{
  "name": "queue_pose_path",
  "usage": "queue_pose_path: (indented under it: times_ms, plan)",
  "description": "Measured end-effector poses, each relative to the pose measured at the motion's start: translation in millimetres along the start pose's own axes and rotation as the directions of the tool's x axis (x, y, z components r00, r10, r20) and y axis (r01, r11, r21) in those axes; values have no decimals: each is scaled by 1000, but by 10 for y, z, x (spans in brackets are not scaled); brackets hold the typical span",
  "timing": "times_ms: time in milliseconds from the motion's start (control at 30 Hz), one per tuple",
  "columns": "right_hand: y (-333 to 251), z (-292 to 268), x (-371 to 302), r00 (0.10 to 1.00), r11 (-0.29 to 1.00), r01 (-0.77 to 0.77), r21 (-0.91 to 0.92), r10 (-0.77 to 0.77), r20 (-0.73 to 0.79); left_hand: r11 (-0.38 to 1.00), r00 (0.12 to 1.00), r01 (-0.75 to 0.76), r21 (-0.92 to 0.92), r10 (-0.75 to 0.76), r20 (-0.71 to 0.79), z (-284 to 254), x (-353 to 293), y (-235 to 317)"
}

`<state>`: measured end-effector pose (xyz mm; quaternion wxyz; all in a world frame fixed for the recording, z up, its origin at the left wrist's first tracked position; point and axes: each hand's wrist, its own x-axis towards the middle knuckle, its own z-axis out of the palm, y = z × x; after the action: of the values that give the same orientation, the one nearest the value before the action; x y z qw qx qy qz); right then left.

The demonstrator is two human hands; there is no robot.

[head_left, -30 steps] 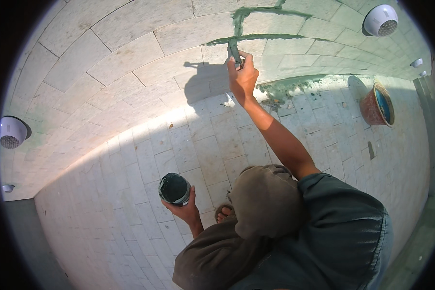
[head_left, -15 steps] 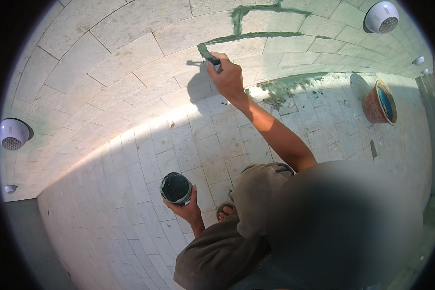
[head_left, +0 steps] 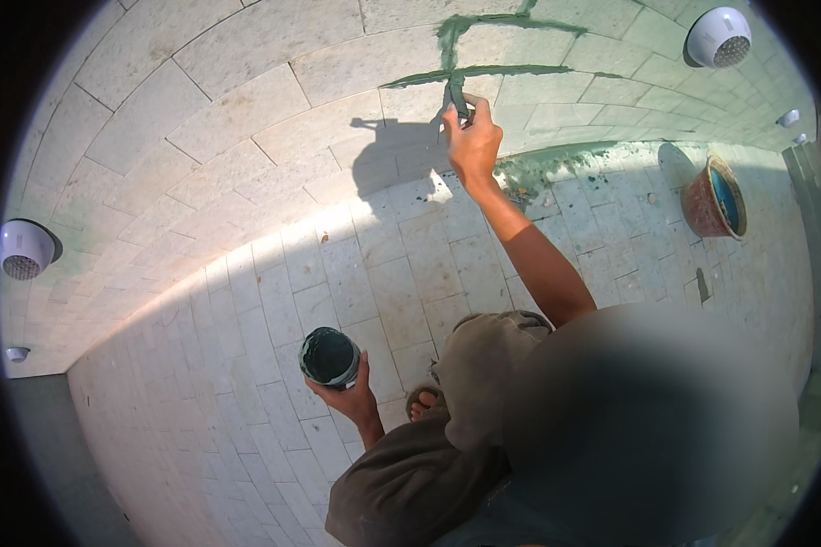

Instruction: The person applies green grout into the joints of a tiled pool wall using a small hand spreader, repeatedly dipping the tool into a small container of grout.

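Though narrow, tool (head_left: pixel 457 92) in right hand (head_left: pixel 475 142)

Two hands (head_left: pixel 473 146); tool (head_left: pixel 457 93), cup (head_left: pixel 348 376), bucket (head_left: pixel 700 202): one each

A long pale wall (head_left: pixel 228 118) goes across the top. It is made of flat blocks set in rows like bricks, with thin dark lines between many of them. It looks curved at the edges. The right part looks a bit green. Two big round white fixtures (head_left: pixel 719 38) with dotted faces stick out, one near each end. Smaller white ones (head_left: pixel 16 354) are farther along. The floor (head_left: pixel 201 401) has pale grey-white tiles, also like bricks, with some little specks and stains. Sun shines on the wall and makes a bright strip along its bottom. Most of the floor is in shade. A plain grey-green surface (head_left: pixel 50 428) is at the far left.
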<state>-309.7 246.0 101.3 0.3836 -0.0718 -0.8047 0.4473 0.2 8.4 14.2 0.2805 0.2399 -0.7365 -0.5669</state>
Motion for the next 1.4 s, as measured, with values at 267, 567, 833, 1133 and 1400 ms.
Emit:
queue_pose_path:
  times_ms: [267,567,833,1133,1400]
  plan:
    - [-196,483,-217,952,961,257,100,-270,145,998,999,37,-40,-36,33,59,-2,52]
    - [-105,303,-157,982,985,101,137,-120,143,999,1000,15,-32,-15,-18,-17,15,-71]
    - [9,144,-73,995,992,98,76,-100,17,1000,1000,-4,-15,4,-18,-1,13,-92]
    - [-258,427,-237,970,980,160,117,-178,167,1000,1000,-1,-3,1,-2,6,6,11]
    - [-163,315,-62,851,782,-372,500,73,520,999,999,-22,43,23,-23,21,15,-19]
